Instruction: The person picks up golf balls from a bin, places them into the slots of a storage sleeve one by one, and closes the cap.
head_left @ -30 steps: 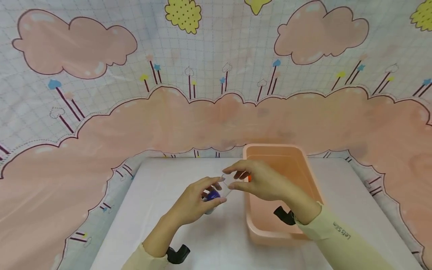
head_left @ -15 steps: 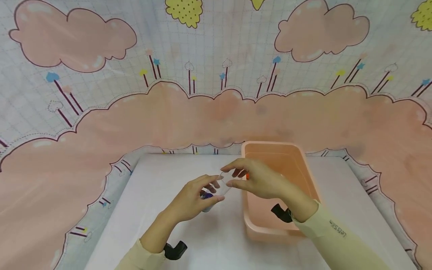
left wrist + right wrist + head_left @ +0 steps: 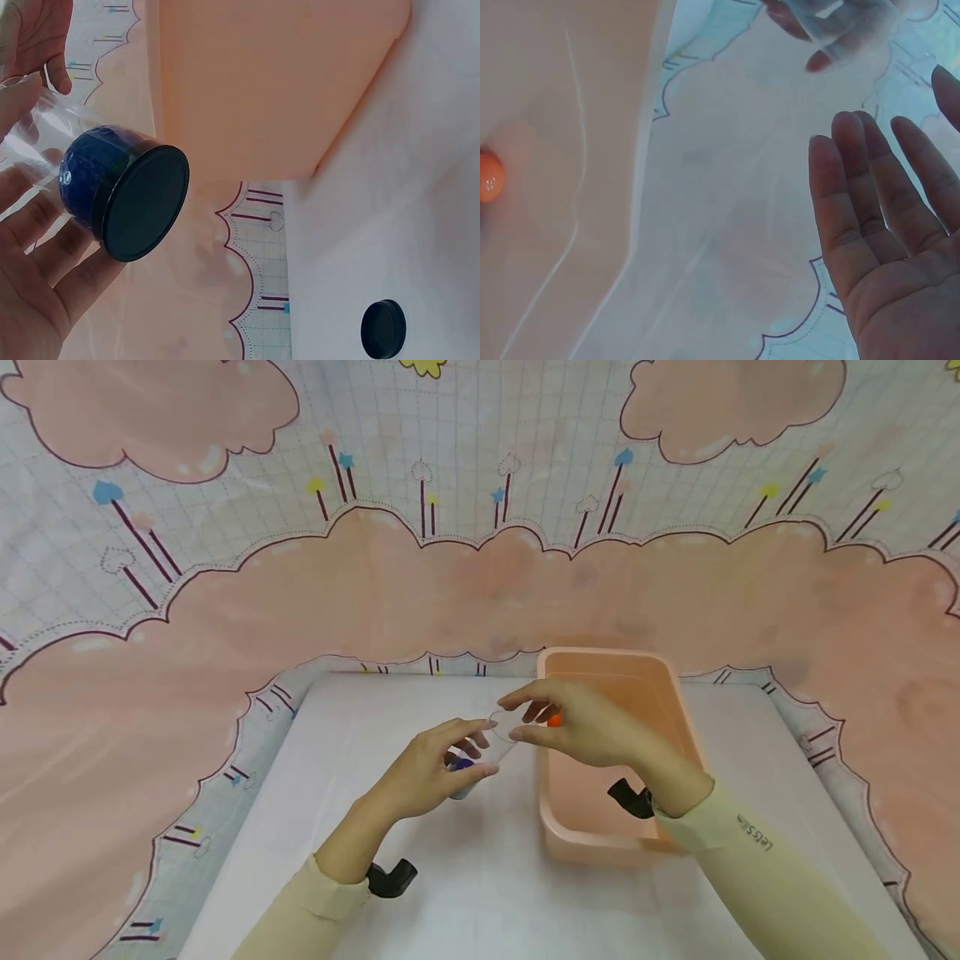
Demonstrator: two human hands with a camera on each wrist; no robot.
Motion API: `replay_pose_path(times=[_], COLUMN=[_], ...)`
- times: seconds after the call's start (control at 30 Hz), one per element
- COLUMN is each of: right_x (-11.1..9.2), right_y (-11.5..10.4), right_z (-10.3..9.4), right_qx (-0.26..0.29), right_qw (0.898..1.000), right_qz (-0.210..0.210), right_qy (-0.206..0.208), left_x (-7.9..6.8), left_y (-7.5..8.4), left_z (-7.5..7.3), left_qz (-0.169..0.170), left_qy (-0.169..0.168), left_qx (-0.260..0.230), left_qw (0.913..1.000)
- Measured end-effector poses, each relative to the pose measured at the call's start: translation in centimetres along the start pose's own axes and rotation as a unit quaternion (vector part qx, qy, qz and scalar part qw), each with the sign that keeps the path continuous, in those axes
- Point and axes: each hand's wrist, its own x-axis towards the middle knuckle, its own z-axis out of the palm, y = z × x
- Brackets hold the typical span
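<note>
The left hand (image 3: 431, 772) holds a clear plastic cylinder (image 3: 56, 112) with a dark, flat, round base (image 3: 146, 206). Its fingers curl round the cylinder on one side and the thumb lies on the other. The cylinder is held above the white surface (image 3: 480, 902), left of the bin, and is tilted: the dark base points down toward the person's left, the clear rim up toward the right hand (image 3: 577, 718). A dark blue rounded item (image 3: 84, 176) sits inside the cylinder, at the base end.

The right hand is well open, with nothing in its palm, its fingers extended and the thumb spaced from them. It is positioned just beside the clear rim; whether a fingertip touches that rim cannot be told.

A peach-coloured rectangular plastic bin (image 3: 551, 827) stands on the surface, partly beneath the right forearm. An orange glossy ball (image 3: 489, 177) lies inside it. The left wrist view also shows a small dark round cap-like object (image 3: 383, 330) against the white surface, well apart from the cylinder. Both wrists carry black curved fittings (image 3: 393, 878) beside pale yellow sleeves (image 3: 330, 897). A pink cloud-patterned cloth (image 3: 450, 597) hangs behind the surface.
</note>
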Motion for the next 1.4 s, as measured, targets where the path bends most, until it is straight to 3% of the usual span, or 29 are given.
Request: replay_pose_path(times=[0.37, 0.63, 0.97, 1.4], right_x=[-0.3, 0.2, 0.0, 1.0], right_y=[1.6, 3.9, 7.2, 10.9], right_z=[-1.3, -1.6, -1.9, -2.0], right_qx=[0.02, 0.009, 0.026, -0.025], right_qw=[0.999, 0.998, 0.991, 0.985], right_qz=[0.036, 0.05, 0.128, 0.173], right_qy=[0.005, 0.028, 0.036, 0.011], left_x=[0.0, -1.1, -1.3, -1.5], left_y=[-0.1, 0.0, -0.4, -0.5], left_z=[0.4, 0.5, 0.7, 0.1], left_qz=[-0.007, -0.033, -0.02, -0.036], left_qy=[-0.003, 0.003, 0.006, 0.004], left_qx=[-0.016, -0.028, -0.038, -0.034], left_qw=[0.9998, 0.9991, 0.9991, 0.9988])
